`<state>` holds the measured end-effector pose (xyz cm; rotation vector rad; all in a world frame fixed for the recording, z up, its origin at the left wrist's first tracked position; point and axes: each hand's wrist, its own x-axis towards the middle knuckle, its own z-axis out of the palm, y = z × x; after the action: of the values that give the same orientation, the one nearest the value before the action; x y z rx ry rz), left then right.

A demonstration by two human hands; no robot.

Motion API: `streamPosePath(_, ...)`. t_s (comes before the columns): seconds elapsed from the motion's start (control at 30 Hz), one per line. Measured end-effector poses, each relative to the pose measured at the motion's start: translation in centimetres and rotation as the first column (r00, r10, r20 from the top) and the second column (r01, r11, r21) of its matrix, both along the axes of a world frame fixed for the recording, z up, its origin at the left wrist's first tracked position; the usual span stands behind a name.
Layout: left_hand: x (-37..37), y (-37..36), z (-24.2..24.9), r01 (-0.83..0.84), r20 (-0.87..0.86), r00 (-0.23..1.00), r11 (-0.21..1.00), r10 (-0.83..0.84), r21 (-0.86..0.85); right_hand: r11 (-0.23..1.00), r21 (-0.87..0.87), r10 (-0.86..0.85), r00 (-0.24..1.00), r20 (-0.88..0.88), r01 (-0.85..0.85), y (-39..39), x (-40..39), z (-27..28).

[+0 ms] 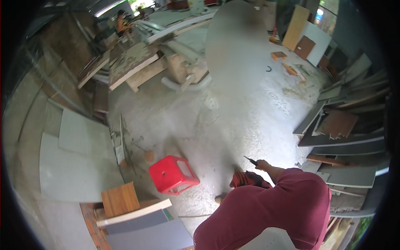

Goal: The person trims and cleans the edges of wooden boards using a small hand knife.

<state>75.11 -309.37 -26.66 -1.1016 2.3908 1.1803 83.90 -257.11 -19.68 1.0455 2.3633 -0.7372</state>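
Note:
My right hand [261,165] is closed around a slim dark tool [251,161] with a thin pointed tip. It looks like a screwdriver, but is too small to be sure. The tip points forward and left, above the concrete floor. Below the forearm shows red and black patterned cloth [246,179], beside my maroon shirt [266,204]. A red plastic stool [164,174] stands on the floor to the left of the tool, apart from my hand. My left hand is out of sight.
Boards [77,154] lean along the left; a wood-grain panel [121,200] lies at lower left. Stacked dark panels [354,143] line the right. A wooden bench [135,66] stands ahead, with a seated person [123,24] beyond. A blurred oval [237,54] covers part of the floor ahead.

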Motion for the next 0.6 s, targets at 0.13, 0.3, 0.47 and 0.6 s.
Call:
streamPosePath(0.13,-2.8,5.4,0.1,0.141,0.002,0.990,0.990,-0.141,-0.020,0.999,-0.034,0.002,0.985,-0.172,-0.008,1.6,-0.2,1.9)
streamPosePath(0.3,-5.7,12.2,0.6,0.313,-0.005,0.949,0.947,-0.314,-0.074,0.994,-0.092,-0.070,0.977,-0.202,0.052,7.2,1.7,5.6)
streamPosePath(0.47,-8.6,21.9,2.7,0.334,0.001,0.942,0.942,-0.334,0.033,0.987,-0.027,-0.163,0.978,-0.133,0.160,17.0,9.5,0.3)
streamPosePath(0.6,-8.9,32.1,1.3,0.516,0.042,0.855,0.856,-0.516,0.008,0.845,-0.001,-0.535,0.845,0.011,0.535,24.7,15.8,-2.1)
